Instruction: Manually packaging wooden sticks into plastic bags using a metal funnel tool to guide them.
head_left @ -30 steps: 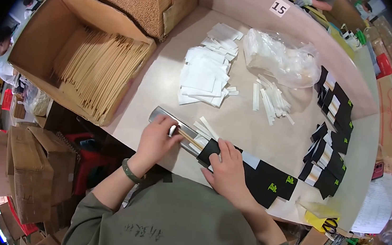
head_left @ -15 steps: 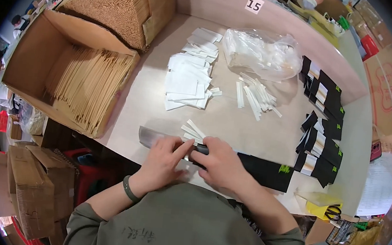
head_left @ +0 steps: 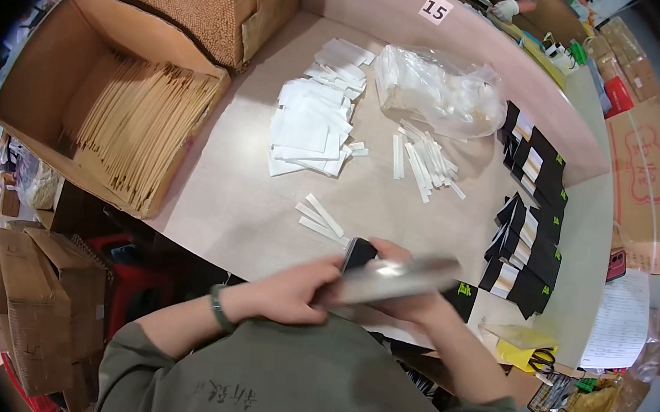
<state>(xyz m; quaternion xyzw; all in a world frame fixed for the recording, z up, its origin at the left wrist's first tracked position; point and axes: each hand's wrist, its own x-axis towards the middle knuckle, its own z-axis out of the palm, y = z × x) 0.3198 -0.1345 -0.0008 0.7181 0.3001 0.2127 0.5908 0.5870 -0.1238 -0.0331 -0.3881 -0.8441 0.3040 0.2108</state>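
Note:
A black sleeve (head_left: pixel 461 299) with green print lies at the table's near edge, partly under my hands. A shiny, see-through flap (head_left: pixel 403 278), smeared by motion, sweeps across from my left hand toward the right forearm. My left hand (head_left: pixel 293 287) has its fingers closed on the near end of that flap. My right hand (head_left: pixel 391 250), largely hidden behind the flap, is closed around the black sleeve's folded part. Just beyond them lie a few slim white strips (head_left: pixel 320 219).
Left stands a carton (head_left: pixel 39 99) of flat wooden sticks, behind it a box of round sticks (head_left: pixel 182 5). White flat packets (head_left: pixel 302 127), loose strips (head_left: pixel 427 164) and a clear bag (head_left: pixel 438 93) lie mid-table. Folded black sleeves (head_left: pixel 532 235) line the right; another person's gloved hand (head_left: pixel 505 10) shows beyond.
The shiny flap has swung from the left side over to the right, above my right hand. The black sleeve is now bent up between my hands. The view has shifted slightly.

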